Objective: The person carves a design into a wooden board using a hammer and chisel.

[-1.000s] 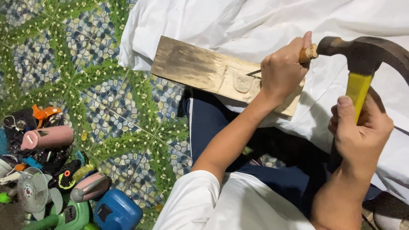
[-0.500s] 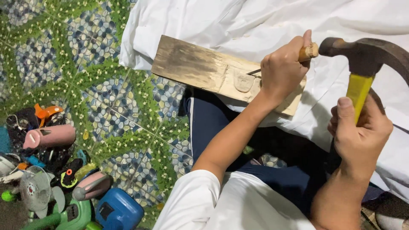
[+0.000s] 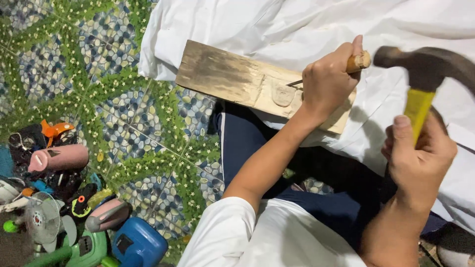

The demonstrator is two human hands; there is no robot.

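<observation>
Left hand (image 3: 326,81) fist-wrapped around chisel (image 3: 346,66), tip on plank (image 3: 232,79) at centre. Right hand (image 3: 418,155) at 4 o'clock, fingers closed on hammer (image 3: 420,74) with yellow handle, head just right of chisel butt. Plank rests on white cloth (image 3: 297,24). Tool pile (image 3: 64,198) at 8 o'clock.

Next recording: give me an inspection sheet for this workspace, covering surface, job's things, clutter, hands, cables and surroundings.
Surface: white cloth spread over patterned pebble-and-leaf floor.
Job's things: wooden board with a carved shape; chisel tip on it; hammer with yellow handle raised beside it.
Clutter: heap of plastic toys at lower left, with a small fan.
Hands: left hand grips the chisel; right hand grips the hammer.
Cables: nothing seen.
Surroundings: nothing seen beyond the floor.
</observation>
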